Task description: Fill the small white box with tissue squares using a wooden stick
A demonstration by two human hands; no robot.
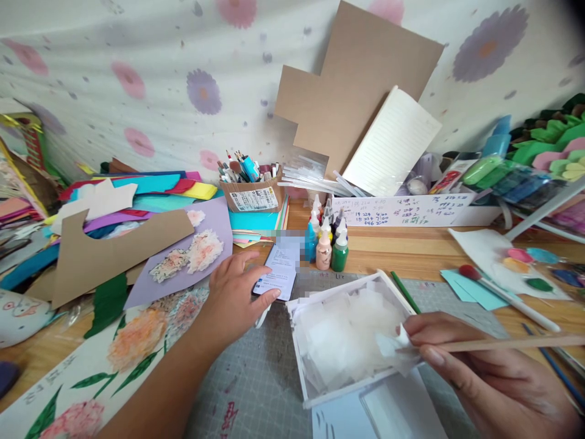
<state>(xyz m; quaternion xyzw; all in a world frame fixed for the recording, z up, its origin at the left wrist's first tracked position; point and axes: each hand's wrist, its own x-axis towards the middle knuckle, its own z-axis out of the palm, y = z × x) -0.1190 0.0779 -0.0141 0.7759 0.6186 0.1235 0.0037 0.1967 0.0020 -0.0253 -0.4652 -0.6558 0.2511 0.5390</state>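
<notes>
My left hand (240, 289) is spread over the left edge of a lit phone (278, 271), thumb and fingers apart, with nothing held between them. My right hand (475, 366) pinches a small piece of thin white paper (400, 344) at the right side of a white tray (299, 366). A flat wooden stick (516, 342) also runs through its fingers, out to the right. Many translucent white paper pieces (342, 335) fill the tray. Both the phone and the tray rest on a grey cutting mat (256, 378).
Small paint bottles (323, 250) stand behind the tray, with a green pencil (404, 292) at its right corner. Flower artwork (137, 341) and coloured sheets (150, 183) lie left. A box of pens (251, 189), leaning cardboard (356, 79) and a red-tipped brush (512, 299) are further back.
</notes>
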